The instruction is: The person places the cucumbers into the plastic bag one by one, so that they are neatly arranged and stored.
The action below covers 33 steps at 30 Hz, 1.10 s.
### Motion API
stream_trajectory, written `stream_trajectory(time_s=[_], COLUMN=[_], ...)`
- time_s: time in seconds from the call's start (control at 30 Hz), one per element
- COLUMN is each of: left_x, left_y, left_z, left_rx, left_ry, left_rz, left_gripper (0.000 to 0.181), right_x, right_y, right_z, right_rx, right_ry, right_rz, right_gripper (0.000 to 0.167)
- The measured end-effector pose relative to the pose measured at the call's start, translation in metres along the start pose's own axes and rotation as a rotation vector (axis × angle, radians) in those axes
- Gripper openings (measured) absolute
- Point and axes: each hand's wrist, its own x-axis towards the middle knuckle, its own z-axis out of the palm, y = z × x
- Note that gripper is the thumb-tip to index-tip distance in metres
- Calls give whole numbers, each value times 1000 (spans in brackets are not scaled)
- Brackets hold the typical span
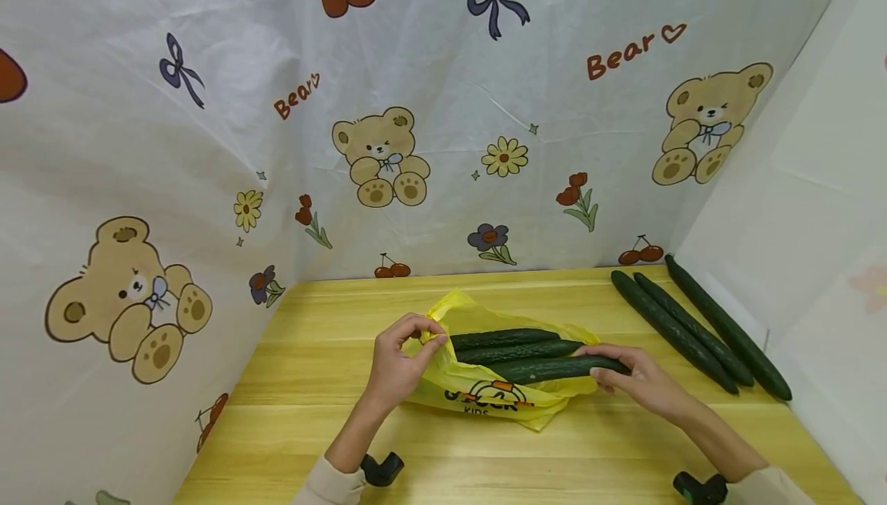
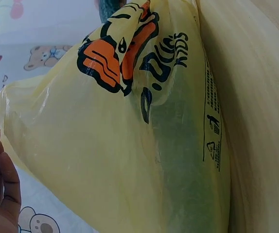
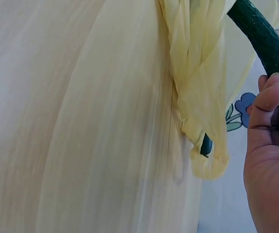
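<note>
A: What is the left hand (image 1: pixel 403 359) doing?
B: Pinching the rim of the yellow bag (image 1: pixel 443 389) at its left end, thumb and fingers together on the film
A: And the right hand (image 1: pixel 644 383)?
B: Its fingers are clamped on a cucumber (image 1: pixel 547 369), thumb on the near side, close to the right end
A: Where does that cucumber lie?
B: Along the front of the bag's opening, its right end out past the bag's edge. How deep its left end sits I cannot tell
A: Anything else in the bag?
B: Two other cucumbers (image 1: pixel 506 338), side by side just behind the held one
A: And around it?
B: The bag lies on the wooden desk (image 1: pixel 333 370), its black and orange print (image 1: pixel 497 396) facing front, with "KIDS" legible. Three cucumbers (image 1: pixel 724 328) lie slantwise at the desk's right side, apart from the bag
A: Behind the desk?
B: A white cloth (image 1: pixel 443 66) printed with bears, bows, cherries and flowers
</note>
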Motion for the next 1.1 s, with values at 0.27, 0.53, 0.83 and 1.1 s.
stream_trajectory(time_s=[0.27, 0.53, 0.83, 1.1], left_x=[-1, -1, -1, -2], left_y=[0, 1, -1, -2], left_z=[-1, -1, -3, -2], left_rx=[-5, 5, 17, 8], left_ry=[5, 15, 12, 12], left_rz=[-7, 20, 27, 31], left_gripper=[11, 12, 14, 15], right_x=[12, 24, 34, 44], right_y=[-4, 0, 1, -4], right_z=[8, 17, 29, 41], right_rx=[21, 23, -13, -21], right_ry=[-56, -90, -96, -116], right_rz=[-44, -53, -50, -56], right_gripper=[36, 36, 35, 33])
